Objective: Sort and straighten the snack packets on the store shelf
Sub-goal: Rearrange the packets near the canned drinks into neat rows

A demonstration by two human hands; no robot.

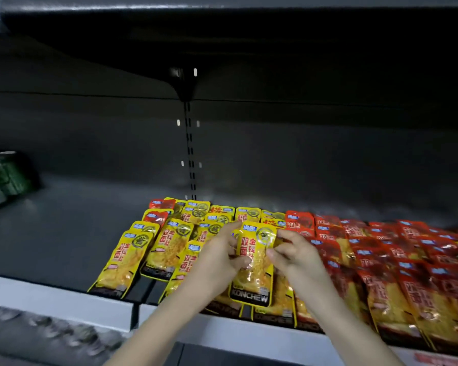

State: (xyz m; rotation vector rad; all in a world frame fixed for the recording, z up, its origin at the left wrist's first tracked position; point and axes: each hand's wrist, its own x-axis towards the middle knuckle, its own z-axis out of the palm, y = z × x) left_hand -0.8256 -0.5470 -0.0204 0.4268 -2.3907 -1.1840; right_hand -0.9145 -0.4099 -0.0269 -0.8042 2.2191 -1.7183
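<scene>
Squarely between hands (217,257) (294,254), yellow packet (257,262)

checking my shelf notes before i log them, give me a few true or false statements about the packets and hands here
1. The left hand and right hand both hold one yellow packet. True.
2. The red packets lie mostly left of the yellow packets. False: they lie to the right.
3. Green cans stand at the shelf's far left. True.
4. No red packet lies among the yellow packets. False: a stray red packet lies at the back of that group.
</scene>
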